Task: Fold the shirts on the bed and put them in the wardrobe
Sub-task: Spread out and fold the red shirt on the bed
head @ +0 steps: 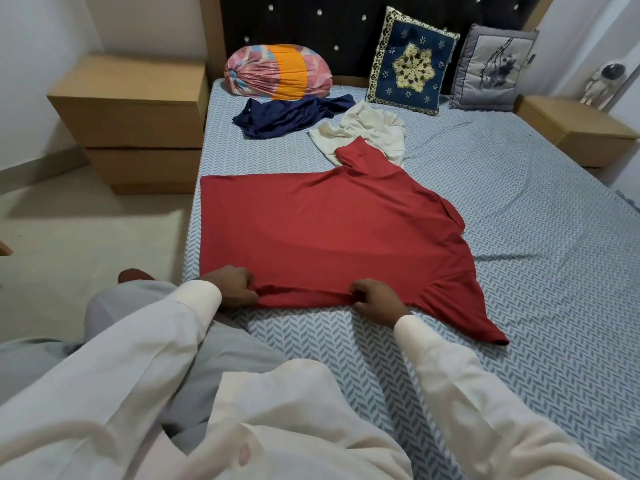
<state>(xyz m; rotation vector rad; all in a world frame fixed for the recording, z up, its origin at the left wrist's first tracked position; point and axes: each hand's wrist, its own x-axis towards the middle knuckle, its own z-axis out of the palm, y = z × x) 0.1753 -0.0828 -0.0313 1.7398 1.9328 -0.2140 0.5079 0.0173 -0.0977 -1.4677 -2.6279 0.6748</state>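
- Red shirt [329, 230] lies spread flat on the near left part of the bed [519, 237], its straight left edge running along the mattress side and one sleeve trailing towards us on the right.
- Our left hand [233, 285] pinches the near edge of the red shirt, fingers curled tight; the fingertips are buried in the bunched cloth, so we cannot see how much fabric they hold.
- Our right hand [375, 301] grips the same edge a little to the right, thumb on top and fingers tucked under (the fold hides them).
- The far end of the red shirt overlaps a crumpled cream shirt [367, 133], covering part of it; its shape is hard to read.
- A navy shirt [287, 116] lies rumpled just beside the cream one, near a striped bolster [277, 72] at the headboard [311, 22].
- A blue cushion [412, 64] and a grey cushion [491, 71] lean upright against the headboard, the grey one partly behind the blue.
- A left nightstand [131, 109] stands beside the bed; the right nightstand [571, 123] carries a small astronaut figure [601, 81], blurred near the frame edge.
- Our pale sleeves fill the foreground and hide the nearest stretch of the bed.
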